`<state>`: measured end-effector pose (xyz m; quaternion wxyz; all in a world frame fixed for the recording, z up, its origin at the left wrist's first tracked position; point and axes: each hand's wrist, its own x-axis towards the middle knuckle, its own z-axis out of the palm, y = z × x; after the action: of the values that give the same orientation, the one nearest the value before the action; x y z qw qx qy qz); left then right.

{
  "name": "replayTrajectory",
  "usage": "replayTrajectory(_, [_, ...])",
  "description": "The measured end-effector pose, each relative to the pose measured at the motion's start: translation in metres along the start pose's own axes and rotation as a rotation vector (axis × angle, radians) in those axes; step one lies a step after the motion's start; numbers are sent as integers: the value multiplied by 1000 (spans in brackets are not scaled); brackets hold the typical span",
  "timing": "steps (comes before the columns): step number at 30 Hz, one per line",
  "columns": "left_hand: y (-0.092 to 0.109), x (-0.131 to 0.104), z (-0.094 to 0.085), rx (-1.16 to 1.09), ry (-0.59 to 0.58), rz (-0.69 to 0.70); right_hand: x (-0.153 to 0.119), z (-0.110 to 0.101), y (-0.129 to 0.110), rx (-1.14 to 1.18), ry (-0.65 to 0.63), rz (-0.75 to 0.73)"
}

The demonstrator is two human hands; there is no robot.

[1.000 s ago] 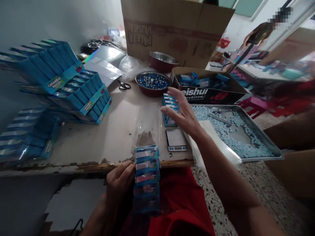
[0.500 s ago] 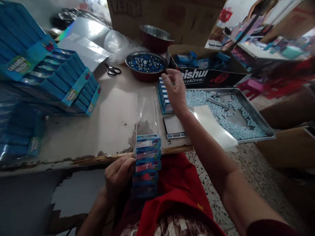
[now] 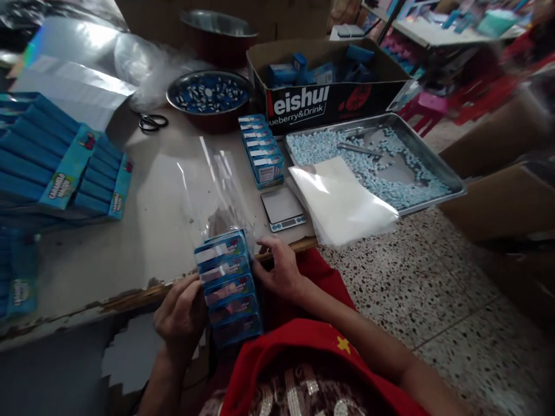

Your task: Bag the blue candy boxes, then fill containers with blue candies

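A display box of blue candy packs (image 3: 229, 289) sits in my lap at the table's front edge, tilted, inside a clear plastic bag (image 3: 219, 193). The bag's loose end stretches forward over the table. My left hand (image 3: 182, 312) is closed on the left side of the bagged box, its fingertips partly hidden. On the other side, my right hand (image 3: 281, 270) is close to the bag's right edge, thumb and forefinger apart. Whether it touches the plastic I cannot tell. Beyond it lie a small digital scale (image 3: 284, 207) and another filled display box (image 3: 262, 151).
Stacked blue display boxes (image 3: 60, 162) stand at left, near black scissors (image 3: 151, 122). Behind are a bowl of wrapped candies (image 3: 208, 95) and a carton (image 3: 338, 101). A metal tray (image 3: 455, 193) of pale blue pieces is at right, with plastic sheets (image 3: 342, 199) overlapping it.
My right hand has come back from above the second display box to the right side of the bagged box. The view has turned, and the bagged box now leans more.
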<state>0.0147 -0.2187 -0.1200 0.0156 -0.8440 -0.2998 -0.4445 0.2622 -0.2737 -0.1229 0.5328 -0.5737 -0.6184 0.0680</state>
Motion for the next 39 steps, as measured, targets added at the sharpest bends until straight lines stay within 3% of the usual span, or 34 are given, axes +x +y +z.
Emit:
replayTrajectory(4, [5, 2, 0, 31, 10, -14, 12, -6, -5, -10, 8, -39])
replayTrajectory(12, [7, -1, -2, 38, 13, -39, 12, -9, -11, -261, -164, 36])
replayTrajectory(18, [1, 4, 2, -14, -29, -205, 9, -12, -12, -241, -195, 10])
replayTrajectory(25, [11, 9, 9, 94, -76, -180, 12, -14, -16, -284, -252, 55])
replayTrajectory(31, [12, 13, 1, 226, -182, -153, 22, -23, -22, -542, -490, -69])
replayTrajectory(34, [9, 16, -3, 229, -212, -92, 25, -28, -23, -532, -600, -74])
replayTrajectory(39, [9, 11, -8, 145, -220, -2, 19, -35, -26, -466, -649, -157])
